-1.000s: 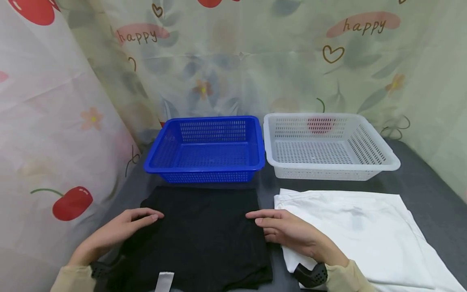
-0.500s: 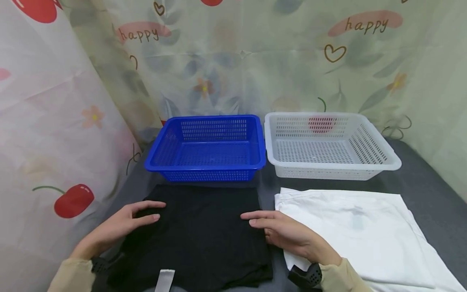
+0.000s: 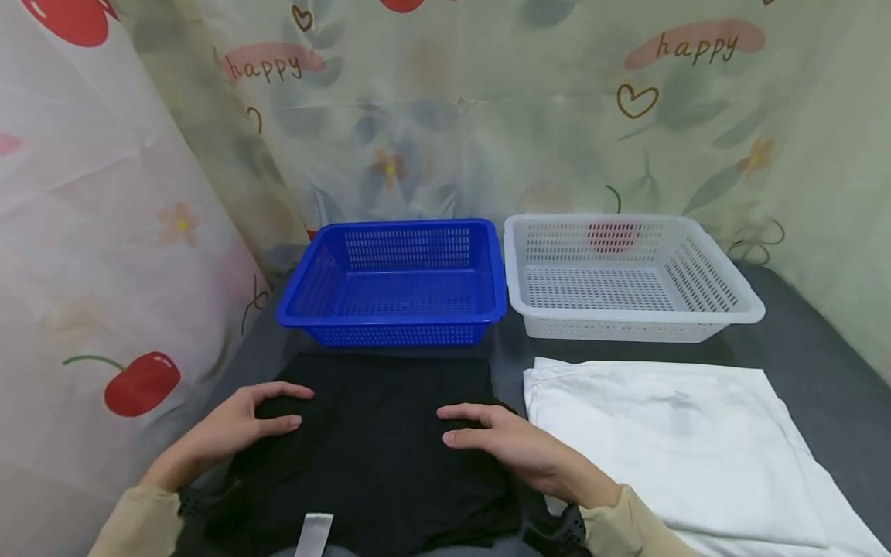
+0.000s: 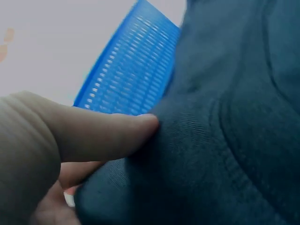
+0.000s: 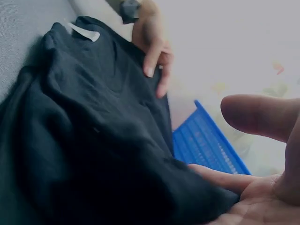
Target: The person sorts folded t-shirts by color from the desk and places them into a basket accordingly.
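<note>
A folded black T-shirt [image 3: 390, 464] lies in front of me, its white label [image 3: 315, 534] at the near edge. At its left side my left hand [image 3: 230, 433] pinches the edge; in the left wrist view the thumb [image 4: 112, 136] presses on top of the fabric with fingers beneath. My right hand [image 3: 518, 449] is at the right side, fingers under the cloth's edge, which is raised there. In the right wrist view its thumb [image 5: 255, 115] stands apart from the fabric.
Behind the T-shirt stands a blue plastic basket [image 3: 390, 321], with a white basket [image 3: 640, 317] to its right. A folded white T-shirt [image 3: 682, 449] lies at the right on the dark grey table [image 3: 845, 402]. Printed curtains [image 3: 459, 139] enclose the back and left.
My right hand has moved left and slipped its fingers under the black T-shirt's right edge, which has risen. The left hand has shifted slightly away from me along the left edge.
</note>
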A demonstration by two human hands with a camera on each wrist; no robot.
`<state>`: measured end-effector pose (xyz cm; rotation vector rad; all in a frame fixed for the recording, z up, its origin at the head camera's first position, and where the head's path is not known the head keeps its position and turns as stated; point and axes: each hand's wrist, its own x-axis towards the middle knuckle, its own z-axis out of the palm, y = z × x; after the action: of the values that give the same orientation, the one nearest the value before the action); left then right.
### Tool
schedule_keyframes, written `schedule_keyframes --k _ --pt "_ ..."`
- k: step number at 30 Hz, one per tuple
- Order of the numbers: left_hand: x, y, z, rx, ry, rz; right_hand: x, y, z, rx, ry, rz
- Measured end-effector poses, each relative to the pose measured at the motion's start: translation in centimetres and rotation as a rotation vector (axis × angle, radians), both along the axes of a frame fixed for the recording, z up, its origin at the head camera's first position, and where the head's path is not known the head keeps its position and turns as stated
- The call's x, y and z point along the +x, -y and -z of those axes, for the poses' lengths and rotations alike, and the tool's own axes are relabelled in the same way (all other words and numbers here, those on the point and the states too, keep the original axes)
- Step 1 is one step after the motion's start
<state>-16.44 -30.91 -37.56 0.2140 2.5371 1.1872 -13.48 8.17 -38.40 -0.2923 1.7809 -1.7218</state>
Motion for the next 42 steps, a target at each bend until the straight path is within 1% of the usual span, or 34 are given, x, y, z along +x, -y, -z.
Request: schedule_keyframes --k 3,6,8,12,15,18,21,24,25,27,29,31,34,37,39,40,42 --pt "0.3 0.1 0.1 -0.051 -0.055 -0.016 -0.4 -0.9 -0.5 0.022 0.018 -0.012" --pt "0.4 0.1 0.2 -0.088 -0.090 -0.029 -1.0 -2.2 -1.0 0.070 -0.002 -0.017" --pt "0.3 0.1 0.2 -0.097 -0.110 -0.021 -1.4 -3.0 -1.4 0.115 -0.033 0.002" --pt "0.2 0.2 0.4 -0.113 -0.146 -0.001 -1.6 -3.7 -1.7 0.155 -0.068 0.035" --pt "0.1 0.1 0.3 -0.162 -0.145 -0.017 -1.6 -3.9 -1.6 0.134 -0.058 0.027" --pt "0.1 -0.1 0.3 -0.187 -0.123 -0.047 -1.5 -3.8 -1.2 0.072 -0.010 0.008" --pt "0.1 -0.2 0.4 -0.165 -0.158 -0.065 -1.3 -3.5 -0.8 0.028 0.045 -0.002" --pt "0.2 -0.1 0.5 -0.116 -0.174 -0.112 -1.1 -3.3 -0.5 0.001 0.074 -0.011" --pt "0.2 0.0 0.5 -0.097 -0.175 -0.125 -1.1 -3.2 -0.4 -0.005 0.076 -0.010" --pt "0.2 0.2 0.6 -0.057 -0.142 -0.155 -1.0 -3.0 -0.2 -0.012 0.067 0.006" --pt "0.0 0.4 0.7 -0.048 -0.107 -0.165 -0.8 -2.7 -0.1 0.005 0.034 0.040" --pt "-0.2 0.5 0.8 -0.064 -0.097 -0.160 -0.6 -2.5 -0.1 0.052 -0.031 0.080" --pt "-0.3 0.6 0.8 -0.059 -0.076 -0.180 -0.2 -1.9 -0.1 0.162 -0.179 0.137" --pt "-0.1 0.5 0.7 -0.013 -0.076 -0.216 0.3 -1.1 -0.1 0.249 -0.340 0.163" --pt "0.1 0.5 0.6 0.031 -0.081 -0.237 0.5 -0.7 -0.1 0.268 -0.418 0.164" --pt "0.1 0.5 0.6 0.049 -0.084 -0.239 0.5 -0.6 -0.1 0.262 -0.443 0.160" --pt "0.2 0.6 0.6 0.080 -0.078 -0.232 0.6 -0.5 0.0 0.234 -0.456 0.145"
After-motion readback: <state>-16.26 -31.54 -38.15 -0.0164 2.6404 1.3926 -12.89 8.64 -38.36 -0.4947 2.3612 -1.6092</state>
